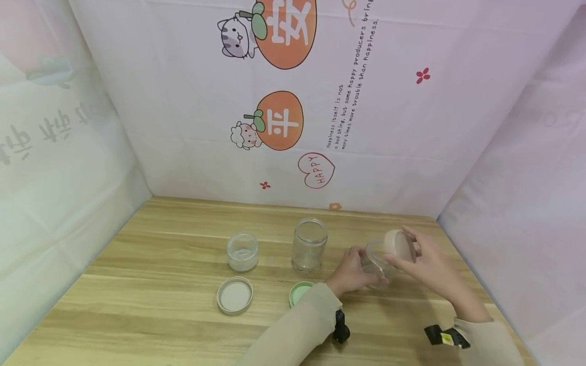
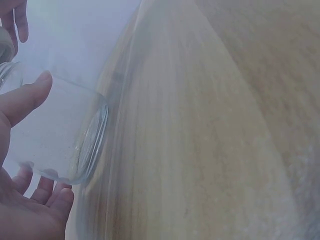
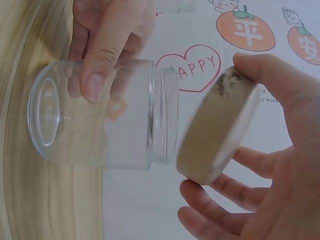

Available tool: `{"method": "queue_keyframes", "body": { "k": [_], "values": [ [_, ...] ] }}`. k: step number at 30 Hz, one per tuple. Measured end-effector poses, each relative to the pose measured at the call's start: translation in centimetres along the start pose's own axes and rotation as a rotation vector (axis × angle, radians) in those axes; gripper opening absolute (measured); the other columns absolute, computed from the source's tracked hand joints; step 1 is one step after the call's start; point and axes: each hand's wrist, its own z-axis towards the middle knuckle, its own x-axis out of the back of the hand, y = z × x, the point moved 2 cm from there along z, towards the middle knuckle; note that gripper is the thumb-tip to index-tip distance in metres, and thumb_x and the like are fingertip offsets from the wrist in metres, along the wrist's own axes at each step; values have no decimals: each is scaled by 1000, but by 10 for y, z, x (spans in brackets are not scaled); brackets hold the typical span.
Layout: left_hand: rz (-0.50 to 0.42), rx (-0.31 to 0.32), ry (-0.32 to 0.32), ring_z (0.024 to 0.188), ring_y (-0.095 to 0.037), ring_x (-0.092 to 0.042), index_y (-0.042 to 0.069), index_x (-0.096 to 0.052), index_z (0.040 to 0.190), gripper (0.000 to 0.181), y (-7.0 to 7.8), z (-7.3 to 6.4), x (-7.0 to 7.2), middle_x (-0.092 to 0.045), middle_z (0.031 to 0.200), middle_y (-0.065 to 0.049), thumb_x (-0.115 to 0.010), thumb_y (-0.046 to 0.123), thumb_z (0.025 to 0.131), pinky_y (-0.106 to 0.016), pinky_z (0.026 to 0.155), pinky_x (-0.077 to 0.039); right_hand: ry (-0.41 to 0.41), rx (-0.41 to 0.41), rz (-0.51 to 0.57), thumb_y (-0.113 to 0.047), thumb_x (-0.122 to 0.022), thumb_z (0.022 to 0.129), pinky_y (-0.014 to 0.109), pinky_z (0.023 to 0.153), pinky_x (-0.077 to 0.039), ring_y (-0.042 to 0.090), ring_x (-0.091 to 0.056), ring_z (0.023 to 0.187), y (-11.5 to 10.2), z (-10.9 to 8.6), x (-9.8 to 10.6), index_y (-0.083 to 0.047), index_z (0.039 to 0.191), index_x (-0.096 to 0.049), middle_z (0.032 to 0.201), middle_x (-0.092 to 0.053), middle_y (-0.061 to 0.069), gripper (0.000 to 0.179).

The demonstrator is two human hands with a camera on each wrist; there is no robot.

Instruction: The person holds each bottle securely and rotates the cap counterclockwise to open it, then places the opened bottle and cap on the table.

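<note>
At the right of the table, my left hand (image 1: 354, 272) grips a clear glass jar (image 3: 110, 120) around its side, thumb on one face and fingers on the other. My right hand (image 1: 428, 259) holds a beige round lid (image 3: 217, 130) by its rim between thumb and fingers. The lid is tilted, just off the jar's open threaded mouth, with a gap between them in the right wrist view. Dark specks mark the lid's edge. In the left wrist view the jar's base (image 2: 95, 140) faces the wooden table.
A tall open glass jar (image 1: 309, 246) stands mid-table, with a green lid (image 1: 299, 294) in front, partly behind the left sleeve. Further left are a short glass jar (image 1: 242, 254) and a whitish lid (image 1: 235, 296) lying inside up. Printed cloth walls (image 1: 197, 127) enclose the table (image 1: 151, 305).
</note>
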Motion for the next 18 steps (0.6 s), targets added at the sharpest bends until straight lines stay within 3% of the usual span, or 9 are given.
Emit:
{"method": "queue_keyframes", "body": {
  "k": [4,9,18],
  "values": [
    [-10,6,-4,119,-16,-48,10,-44,138,79,0,0,0,-43,130,1,-90,29,76,-34,102,-43,-13,-18,31,-37,-78,89,38,69,-59,51,-61,102,3,-3,2,6,154,-24,135,-44,33,94],
    [0,13,-4,119,-15,-47,10,-44,137,77,1,-1,0,-43,130,2,-89,30,77,-36,102,-43,-9,-6,32,-30,-82,86,34,74,-56,34,-63,95,5,-9,4,10,150,-27,113,-51,21,93],
    [20,4,-3,121,-16,-48,10,-43,138,80,-1,0,-1,-43,132,1,-89,32,77,-37,103,-44,-52,-28,80,-24,-80,88,27,70,-56,32,-62,97,8,-20,10,13,146,-27,118,-50,23,86]
  ]
}}
